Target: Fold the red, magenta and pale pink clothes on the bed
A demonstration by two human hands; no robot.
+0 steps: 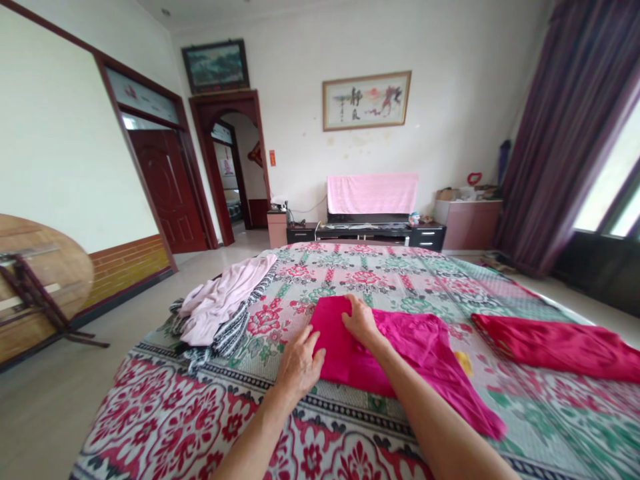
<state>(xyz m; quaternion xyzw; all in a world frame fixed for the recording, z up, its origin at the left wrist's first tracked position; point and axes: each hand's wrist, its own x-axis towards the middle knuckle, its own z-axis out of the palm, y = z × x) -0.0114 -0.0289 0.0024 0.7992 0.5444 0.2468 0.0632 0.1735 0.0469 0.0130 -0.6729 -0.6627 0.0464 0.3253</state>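
Observation:
A bright magenta garment (410,340), partly folded, lies on the patterned bed cover (280,280). My left hand (300,363) rests at its left edge, fingers stretched out and thumb apart, touching the cloth. Farther up, my right hand (361,321) lies on the folded left part near the top edge, its fingers spread and slightly bent. The cloth under both palms is hidden. The garment's right side is wrinkled, with one tapering piece reaching toward the lower right. A small yellow item (464,363) shows beside that side.
To the left lies a pale pink cloth (225,300) over black-and-white striped fabric (233,337). A folded red garment (560,347) lies at the right. Beyond the bed stands a low black cabinet (427,237); a round folding table (45,280) leans at the far left.

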